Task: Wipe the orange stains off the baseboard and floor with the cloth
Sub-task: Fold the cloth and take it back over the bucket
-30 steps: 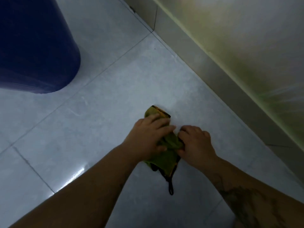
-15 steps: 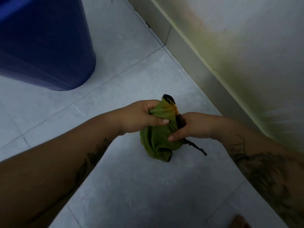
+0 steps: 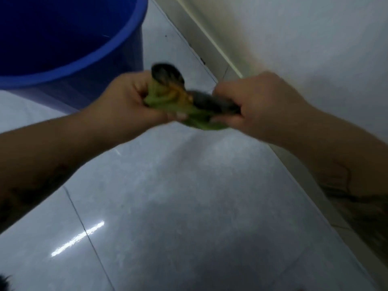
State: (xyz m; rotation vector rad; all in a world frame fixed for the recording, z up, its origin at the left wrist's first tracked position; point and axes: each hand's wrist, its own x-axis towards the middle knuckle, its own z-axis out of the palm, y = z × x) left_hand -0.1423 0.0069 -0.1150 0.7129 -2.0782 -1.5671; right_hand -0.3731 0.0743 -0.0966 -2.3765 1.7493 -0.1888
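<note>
A green cloth (image 3: 184, 106) with dark edging and an orange smear is bunched up in the air above the floor, blurred by motion. My left hand (image 3: 126, 101) grips its left end and my right hand (image 3: 258, 103) grips its right end. The grey tiled floor (image 3: 189, 196) lies below, with no orange stain that I can make out. The baseboard (image 3: 199, 38) runs diagonally from the upper middle down to the right, partly hidden behind my right arm.
A big blue bucket (image 3: 69, 66) stands on the floor at the upper left, its rim just left of my left hand. A pale wall (image 3: 304, 38) rises on the right above the baseboard. Glossy tile with grout lines fills the lower part of the view.
Both hands have lifted the cloth off the floor and carried it up towards the bucket. It was pressed flat on the tile one second ago; now it is bunched between both fists.
</note>
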